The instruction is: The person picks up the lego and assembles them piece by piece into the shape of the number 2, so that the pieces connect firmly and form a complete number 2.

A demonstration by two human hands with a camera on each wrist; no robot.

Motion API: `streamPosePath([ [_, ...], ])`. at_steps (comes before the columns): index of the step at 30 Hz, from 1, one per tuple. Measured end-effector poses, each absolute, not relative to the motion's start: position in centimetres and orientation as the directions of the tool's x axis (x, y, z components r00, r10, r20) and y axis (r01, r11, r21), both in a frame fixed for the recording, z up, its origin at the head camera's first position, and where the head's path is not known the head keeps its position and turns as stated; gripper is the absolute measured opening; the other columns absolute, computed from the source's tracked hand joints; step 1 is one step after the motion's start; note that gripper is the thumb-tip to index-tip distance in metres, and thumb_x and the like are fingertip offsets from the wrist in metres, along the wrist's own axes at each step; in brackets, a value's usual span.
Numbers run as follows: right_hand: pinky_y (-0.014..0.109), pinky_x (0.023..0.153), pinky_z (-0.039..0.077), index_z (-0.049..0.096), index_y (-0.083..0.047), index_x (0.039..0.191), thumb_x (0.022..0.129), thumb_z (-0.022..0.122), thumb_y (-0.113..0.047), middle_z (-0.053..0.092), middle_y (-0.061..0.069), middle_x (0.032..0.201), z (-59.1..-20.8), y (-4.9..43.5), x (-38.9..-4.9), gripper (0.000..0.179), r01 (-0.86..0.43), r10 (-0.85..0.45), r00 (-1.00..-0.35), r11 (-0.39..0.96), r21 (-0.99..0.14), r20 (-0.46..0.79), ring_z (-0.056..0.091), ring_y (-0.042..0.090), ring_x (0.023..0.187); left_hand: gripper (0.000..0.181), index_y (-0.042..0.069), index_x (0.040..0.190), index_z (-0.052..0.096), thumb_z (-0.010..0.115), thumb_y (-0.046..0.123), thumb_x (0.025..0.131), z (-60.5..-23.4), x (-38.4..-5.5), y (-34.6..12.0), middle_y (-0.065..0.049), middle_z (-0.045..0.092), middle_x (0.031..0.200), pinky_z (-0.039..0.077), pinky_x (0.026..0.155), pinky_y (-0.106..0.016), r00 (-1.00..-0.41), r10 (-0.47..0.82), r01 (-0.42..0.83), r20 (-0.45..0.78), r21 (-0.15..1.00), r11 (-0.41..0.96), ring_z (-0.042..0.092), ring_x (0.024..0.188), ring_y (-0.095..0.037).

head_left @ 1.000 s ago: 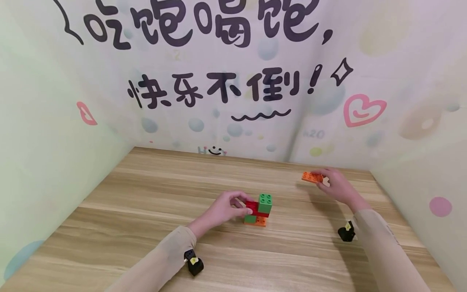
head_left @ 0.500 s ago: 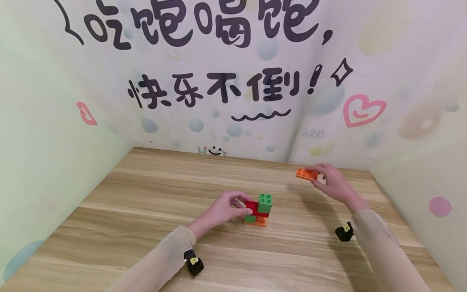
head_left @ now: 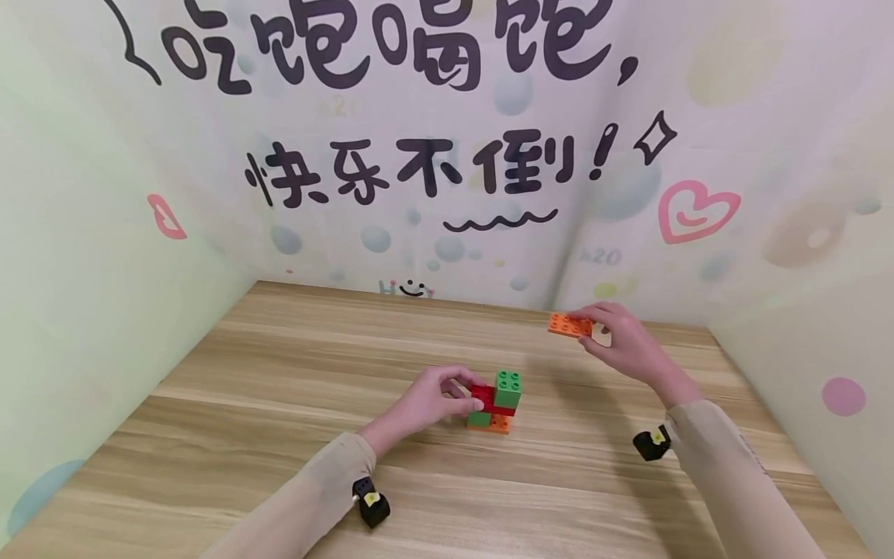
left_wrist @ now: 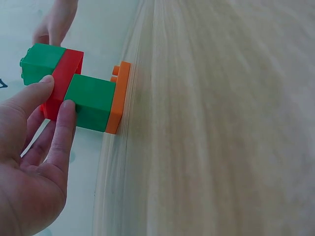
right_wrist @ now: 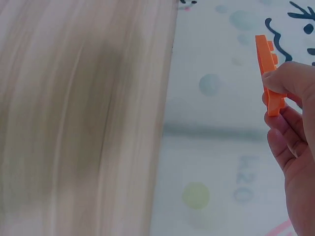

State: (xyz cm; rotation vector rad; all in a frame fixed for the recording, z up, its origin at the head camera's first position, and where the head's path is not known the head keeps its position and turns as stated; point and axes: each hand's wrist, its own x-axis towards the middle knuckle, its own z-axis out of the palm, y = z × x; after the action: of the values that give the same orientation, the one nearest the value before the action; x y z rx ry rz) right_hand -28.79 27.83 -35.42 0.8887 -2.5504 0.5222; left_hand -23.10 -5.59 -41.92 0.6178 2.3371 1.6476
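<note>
On the table stands a small stack of toy bricks: an orange plate (left_wrist: 118,101) at the bottom, a green brick (left_wrist: 91,102) on its left part, a red brick (left_wrist: 61,83) across that, and an upper green brick (head_left: 507,388) on the red one's right end. My left hand (head_left: 436,396) holds the stack by the red brick, its thumb on the near side; in the left wrist view a fingertip also touches the lower green brick. Raised above the table to the back right, my right hand (head_left: 621,341) pinches a loose orange plate (head_left: 567,324) with studs up.
A wooden table (head_left: 279,373) lies under both hands. Behind it hangs a white printed cloth (head_left: 419,248), with pale walls on the left and right. Black wrist cameras (head_left: 372,505) sit on both sleeves.
My right hand has moved left and somewhat up with the orange plate, bringing it nearer to the stack. My left hand and the stack have stayed where they were.
</note>
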Motion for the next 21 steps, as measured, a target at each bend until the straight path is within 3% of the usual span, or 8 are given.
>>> streamPosePath([
  [21, 0.035, 0.073, 0.051, 0.062, -0.015, 0.120, 0.081, 0.071, -0.011, 0.063, 0.003, 0.114, -32.9, 23.1, -26.3, 0.041, -0.713, -0.542, -0.669, 0.662, -0.231, 0.509, 0.052, 0.015, 0.097, 0.028, 0.022, 0.106, 0.067, 0.074, 0.023, 0.079, -41.8, -23.0, -5.7, -0.006, 0.069, 0.092, 0.054, 0.059, -0.038, -0.885, 0.461, 0.221, 0.068, 0.932, 0.287, 0.065, 0.071, -0.013],
])
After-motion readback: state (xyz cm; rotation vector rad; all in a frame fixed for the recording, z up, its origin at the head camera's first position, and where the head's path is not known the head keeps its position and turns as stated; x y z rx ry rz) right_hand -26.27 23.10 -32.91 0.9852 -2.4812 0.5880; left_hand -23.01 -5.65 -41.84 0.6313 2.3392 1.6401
